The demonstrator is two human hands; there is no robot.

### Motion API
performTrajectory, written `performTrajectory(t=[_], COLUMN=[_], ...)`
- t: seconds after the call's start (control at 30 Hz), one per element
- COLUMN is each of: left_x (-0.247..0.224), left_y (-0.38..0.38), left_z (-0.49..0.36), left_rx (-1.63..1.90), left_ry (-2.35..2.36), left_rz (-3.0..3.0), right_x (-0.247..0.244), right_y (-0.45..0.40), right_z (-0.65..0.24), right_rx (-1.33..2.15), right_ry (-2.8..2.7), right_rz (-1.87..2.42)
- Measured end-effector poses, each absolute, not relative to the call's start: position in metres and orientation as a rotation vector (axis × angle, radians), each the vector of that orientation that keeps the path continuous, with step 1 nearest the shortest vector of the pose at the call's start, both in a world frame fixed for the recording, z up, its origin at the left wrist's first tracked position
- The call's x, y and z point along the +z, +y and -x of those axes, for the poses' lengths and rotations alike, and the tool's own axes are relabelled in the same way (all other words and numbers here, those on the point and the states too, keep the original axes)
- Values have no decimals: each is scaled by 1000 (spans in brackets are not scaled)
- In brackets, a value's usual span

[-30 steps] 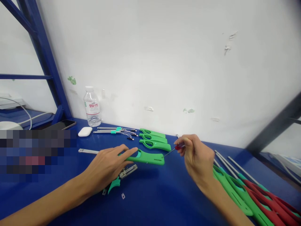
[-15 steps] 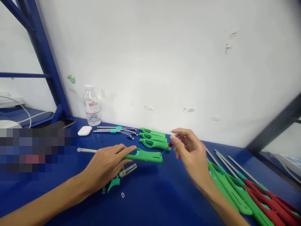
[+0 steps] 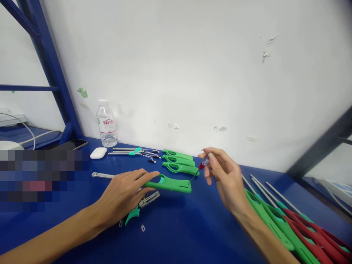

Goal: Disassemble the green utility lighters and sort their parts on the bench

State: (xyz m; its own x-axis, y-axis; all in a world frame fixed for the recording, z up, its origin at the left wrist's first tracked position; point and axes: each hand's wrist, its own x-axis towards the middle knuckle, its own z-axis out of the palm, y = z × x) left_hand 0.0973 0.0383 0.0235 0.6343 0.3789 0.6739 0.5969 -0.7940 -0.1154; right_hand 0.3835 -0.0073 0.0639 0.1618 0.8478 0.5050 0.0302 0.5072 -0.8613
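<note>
My left hand [image 3: 125, 190] is closed around a green long-necked lighter [image 3: 176, 184], whose metal tube [image 3: 102, 175] sticks out to the left. In my right hand [image 3: 224, 176], thumb and fingers pinch a small screwdriver [image 3: 204, 162] with a red and clear handle. Its thin shaft slants down to the left, and the tip meets the right end of the lighter's handle. Below my left hand lie a teal trigger [image 3: 133, 214], a clear lighter insert [image 3: 149, 199] and a small pale part [image 3: 143, 228].
Green handle shells [image 3: 180, 168] lie by the wall, beside metal tubes with wires [image 3: 132, 153]. A water bottle [image 3: 107, 124], a white case [image 3: 98, 153] and a phone [image 3: 75, 144] are at left. Green lighters [image 3: 275, 220] and red lighters [image 3: 316, 234] fill the right side.
The screwdriver stands a little more upright and my right fingers have shifted on its handle. The lighter's right end has moved slightly down.
</note>
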Motion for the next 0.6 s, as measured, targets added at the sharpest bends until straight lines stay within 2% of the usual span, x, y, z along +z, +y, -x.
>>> performTrajectory(t=[0.6], left_x=[24], left_y=[41], left_z=[-95], left_rx=[-938], left_ry=[-811], left_rz=[2554], right_x=[72], right_y=[-9], right_z=[-385], right_rx=[927], right_ry=[-1149], right_rz=[841])
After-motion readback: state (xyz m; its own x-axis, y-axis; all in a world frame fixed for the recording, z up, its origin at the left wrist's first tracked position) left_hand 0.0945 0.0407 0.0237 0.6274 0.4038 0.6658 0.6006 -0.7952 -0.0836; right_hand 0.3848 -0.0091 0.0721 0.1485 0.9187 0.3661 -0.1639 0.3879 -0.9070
